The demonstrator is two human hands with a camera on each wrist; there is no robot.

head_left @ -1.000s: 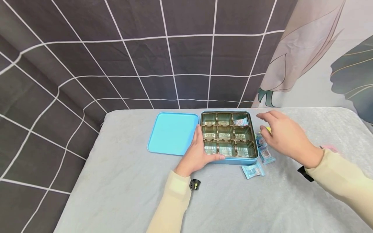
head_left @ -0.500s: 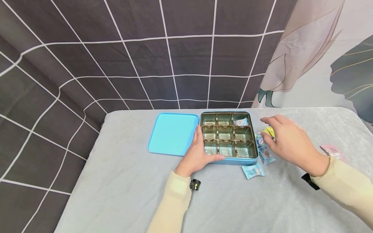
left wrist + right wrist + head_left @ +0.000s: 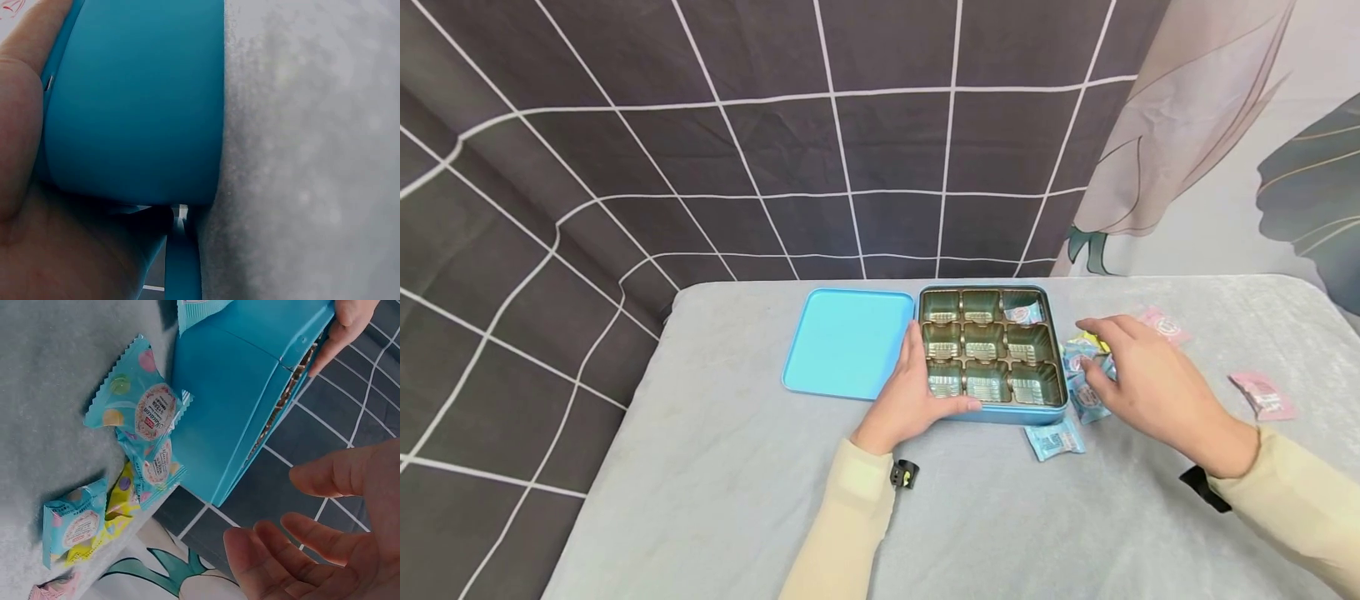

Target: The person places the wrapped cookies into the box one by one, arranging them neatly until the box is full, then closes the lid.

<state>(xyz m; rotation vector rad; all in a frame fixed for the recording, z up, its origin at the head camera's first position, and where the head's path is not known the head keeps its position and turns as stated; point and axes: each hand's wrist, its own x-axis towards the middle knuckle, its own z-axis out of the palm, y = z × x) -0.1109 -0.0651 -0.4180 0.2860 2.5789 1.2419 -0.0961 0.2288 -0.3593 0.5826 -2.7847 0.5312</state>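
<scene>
A blue tin (image 3: 1018, 416) with a gold nine-part insert lies uncovered; one blue-wrapped sweet (image 3: 1024, 313) sits in its back right compartment. My left hand (image 3: 904, 400) rests on its front left corner, fingers straight along the left side and thumb stretched along the front edge. Over the sweets to the right of the tin hovers my right hand (image 3: 1161, 392), fingers parted and loosely bent with nothing between them. Beneath it are blue "Macaron" sweets (image 3: 134, 400) and a yellow one (image 3: 122, 512), partly hidden by the hand in the head view.
The blue lid (image 3: 847, 346) lies flat left of the tin. One blue sweet (image 3: 1054, 439) is at the tin's front right corner. Two pink sweets (image 3: 1262, 396) lie farther right. A dark gridded curtain (image 3: 895, 150) hangs behind the grey-covered table (image 3: 715, 467).
My right hand has drifted right and slightly toward me, away from the tin, uncovering the yellow and pink sweets. My left hand has stayed on the tin.
</scene>
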